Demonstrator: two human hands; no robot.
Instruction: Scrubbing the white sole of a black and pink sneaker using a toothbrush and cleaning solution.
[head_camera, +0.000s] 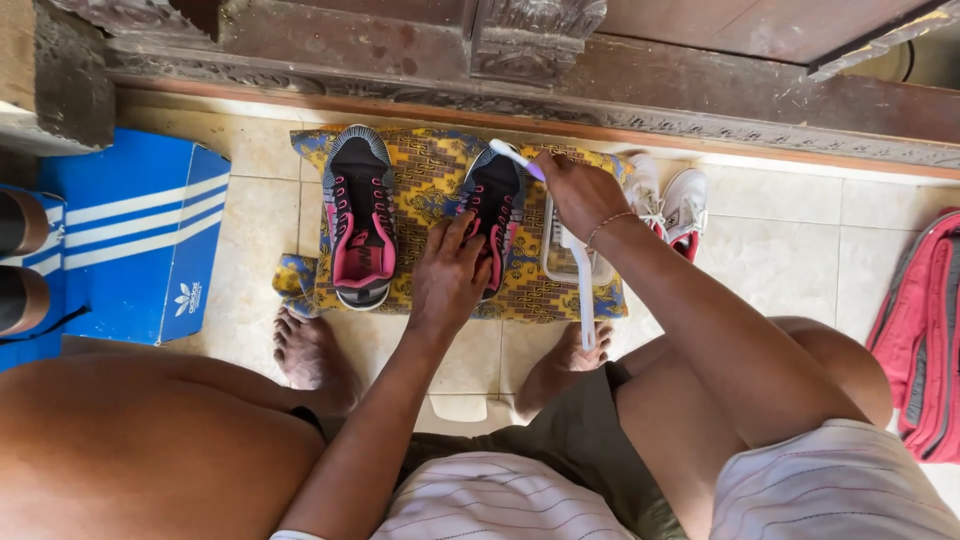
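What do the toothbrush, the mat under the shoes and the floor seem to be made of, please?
Toothbrush: likely smooth plastic, white with a purple neck, held in the right hand. Mat: apparently woven printed cloth, rumpled at its corner. Floor: glossy cream ceramic tiles, by the grout lines.
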